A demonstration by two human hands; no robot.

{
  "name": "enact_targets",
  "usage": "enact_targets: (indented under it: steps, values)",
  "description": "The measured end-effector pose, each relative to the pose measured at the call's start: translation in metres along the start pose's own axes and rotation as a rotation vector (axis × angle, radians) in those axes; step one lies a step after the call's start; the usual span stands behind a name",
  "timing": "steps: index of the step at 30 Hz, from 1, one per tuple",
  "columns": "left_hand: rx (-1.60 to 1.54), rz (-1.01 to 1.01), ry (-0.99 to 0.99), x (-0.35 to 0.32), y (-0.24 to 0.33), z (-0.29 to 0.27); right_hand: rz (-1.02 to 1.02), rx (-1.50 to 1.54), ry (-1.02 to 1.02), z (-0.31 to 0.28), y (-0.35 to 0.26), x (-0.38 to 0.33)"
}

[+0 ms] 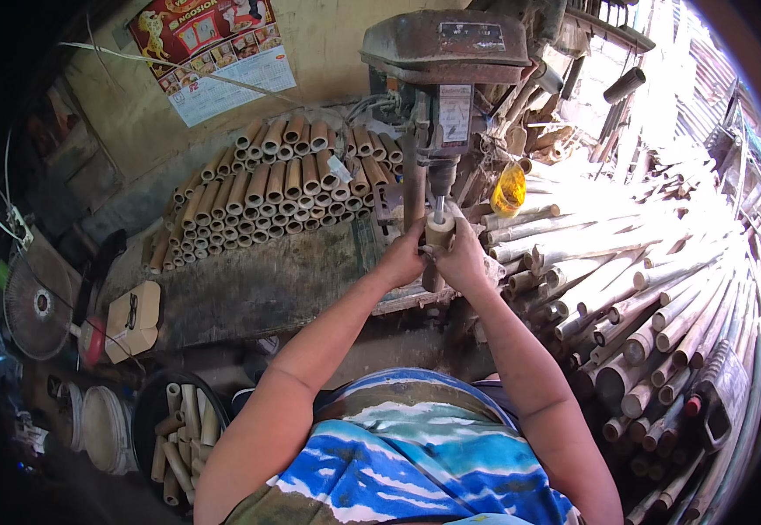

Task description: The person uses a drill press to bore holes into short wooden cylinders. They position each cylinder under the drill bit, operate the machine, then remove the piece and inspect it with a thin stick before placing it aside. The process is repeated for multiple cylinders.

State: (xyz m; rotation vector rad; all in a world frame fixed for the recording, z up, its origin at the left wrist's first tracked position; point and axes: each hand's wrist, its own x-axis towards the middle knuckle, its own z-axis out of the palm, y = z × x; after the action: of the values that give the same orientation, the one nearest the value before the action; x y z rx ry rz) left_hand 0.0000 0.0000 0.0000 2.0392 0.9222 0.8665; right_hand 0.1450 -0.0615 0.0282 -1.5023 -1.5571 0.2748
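A short bamboo tube [438,234] stands upright under the chuck [442,175] of a drill press [442,61]. The metal bit [439,208] comes down to the tube's open top; how deep it reaches is unclear. My left hand [403,255] wraps the tube's left side, close to the press column [415,166]. From the right, my right hand [462,255] grips the same tube, thumb along its upper part. Both sets of fingers are closed on it. The tube's lower part shows between my hands. Much of the press table is hidden behind my hands.
Cut bamboo tubes [284,188] are stacked on the wooden bench [249,293] to the left. Long bamboo poles [608,262] fill the right side. A yellow bottle [509,190] hangs beside the press. A fan [39,297] and a black tub [149,411] of bamboo pieces are at left.
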Motion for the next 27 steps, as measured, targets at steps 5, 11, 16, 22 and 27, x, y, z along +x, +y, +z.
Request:
enact_targets:
  steps: [5, 11, 16, 22, 27]
  values:
    - [-0.002, 0.004, 0.024, 0.003, -0.003, -0.001, 0.037, -0.019, -0.008, 0.002, 0.001, 0.003]
    - [-0.015, 0.048, 0.068, 0.002, 0.009, -0.005, -0.063, -0.003, 0.01, -0.001, 0.005, 0.01]
    - [-0.003, 0.1, 0.14, 0.002, 0.011, -0.006, -0.109, -0.027, 0.026, -0.005, 0.0, 0.015]
    - [-0.067, 0.193, 0.172, 0.011, 0.017, -0.013, -0.141, -0.026, 0.065, -0.012, -0.011, 0.026]
    - [-0.001, 0.068, 0.131, -0.002, 0.027, -0.017, -0.145, -0.087, 0.013, -0.011, -0.008, 0.023]
